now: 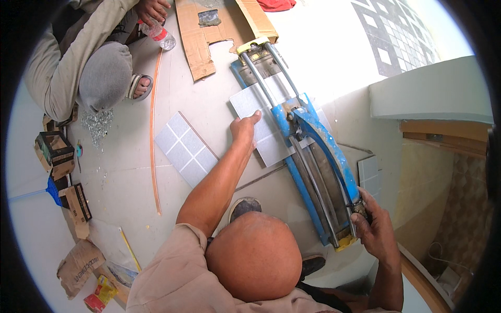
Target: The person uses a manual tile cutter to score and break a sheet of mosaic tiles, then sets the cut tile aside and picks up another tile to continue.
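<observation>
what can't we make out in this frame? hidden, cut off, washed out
All in the head view:
Tile in the blue cutter: middle strip, hidden by the cutter; can't tell if it's scored.
Right hand: most fingertips, hidden around the handle.
Co-worker: head, cut off by the upper edge.
Red item: kind unclear, cut off by the top edge.

The tile (267, 129) (grey, white-lined) crosses the blue cutter (318, 130).

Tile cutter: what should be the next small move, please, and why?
Perhaps press the tile steady with the left hand before moving the handle: the tile lies under the rails, and the right hand is at the handle's end.
</observation>
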The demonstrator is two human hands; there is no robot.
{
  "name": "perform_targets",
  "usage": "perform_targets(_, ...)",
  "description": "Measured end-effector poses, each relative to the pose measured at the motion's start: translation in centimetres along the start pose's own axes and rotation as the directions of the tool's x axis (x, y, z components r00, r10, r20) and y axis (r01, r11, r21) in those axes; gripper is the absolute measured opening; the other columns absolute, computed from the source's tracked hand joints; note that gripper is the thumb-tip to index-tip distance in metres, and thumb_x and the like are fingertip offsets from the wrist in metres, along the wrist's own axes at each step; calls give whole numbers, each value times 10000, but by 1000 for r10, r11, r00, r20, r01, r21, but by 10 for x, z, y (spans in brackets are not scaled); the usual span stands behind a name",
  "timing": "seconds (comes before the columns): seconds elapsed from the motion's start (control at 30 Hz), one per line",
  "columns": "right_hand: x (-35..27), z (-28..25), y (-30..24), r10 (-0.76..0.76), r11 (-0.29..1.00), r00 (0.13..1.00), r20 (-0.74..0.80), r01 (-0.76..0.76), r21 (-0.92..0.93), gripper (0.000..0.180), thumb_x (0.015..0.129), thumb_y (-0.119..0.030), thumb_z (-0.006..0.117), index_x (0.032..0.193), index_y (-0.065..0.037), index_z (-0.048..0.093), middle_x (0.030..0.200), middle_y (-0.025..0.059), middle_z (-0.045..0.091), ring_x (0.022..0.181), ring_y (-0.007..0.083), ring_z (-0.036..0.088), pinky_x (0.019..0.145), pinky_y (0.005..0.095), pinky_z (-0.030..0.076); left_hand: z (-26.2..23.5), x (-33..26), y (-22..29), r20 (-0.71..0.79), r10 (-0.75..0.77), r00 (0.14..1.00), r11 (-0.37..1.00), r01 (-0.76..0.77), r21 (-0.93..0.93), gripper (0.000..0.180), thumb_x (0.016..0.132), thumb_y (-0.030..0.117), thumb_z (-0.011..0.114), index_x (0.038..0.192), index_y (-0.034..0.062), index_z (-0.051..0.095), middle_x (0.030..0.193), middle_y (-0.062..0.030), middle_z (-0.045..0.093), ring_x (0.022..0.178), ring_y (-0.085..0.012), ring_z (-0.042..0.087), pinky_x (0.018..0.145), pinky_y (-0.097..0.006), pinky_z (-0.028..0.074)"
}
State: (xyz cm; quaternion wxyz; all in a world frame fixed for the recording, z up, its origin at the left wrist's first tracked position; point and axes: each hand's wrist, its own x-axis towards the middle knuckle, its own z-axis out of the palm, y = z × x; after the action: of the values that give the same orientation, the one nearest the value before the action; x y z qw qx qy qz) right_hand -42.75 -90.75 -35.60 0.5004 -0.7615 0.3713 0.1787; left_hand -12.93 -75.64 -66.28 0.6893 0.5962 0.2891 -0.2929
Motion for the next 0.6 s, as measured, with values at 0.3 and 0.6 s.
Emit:
perform_targets(0.3, -5, -5, 0, 18, 1000, 1000, -13, -18, -14, 539, 970, -48, 629, 1485, -32, 472, 1049, 221, 690, 923, 246, 648, 914, 377, 512, 12, -10, 8, 50, 16, 999, 999, -14, -34, 404, 857, 51, 800, 1182, -83, 601, 1123, -200, 677, 999, -320, 668, 919, -466, 532)
perform_targets(0.6, -1, -3, -5, 23, 1000, 1000, -5, -23, 3, 546, 960, -35, 626, 1486, -46, 480, 881, 163, 650, 686, 180, 567, 724, 354, 509, 10, -11, 7, 2, 22, 1000, 998, -22, -63, 398, 863, 42, 796, 1182, -91, 600, 1135, -202, 673, 1037, -327, 668, 956, -467, 532)
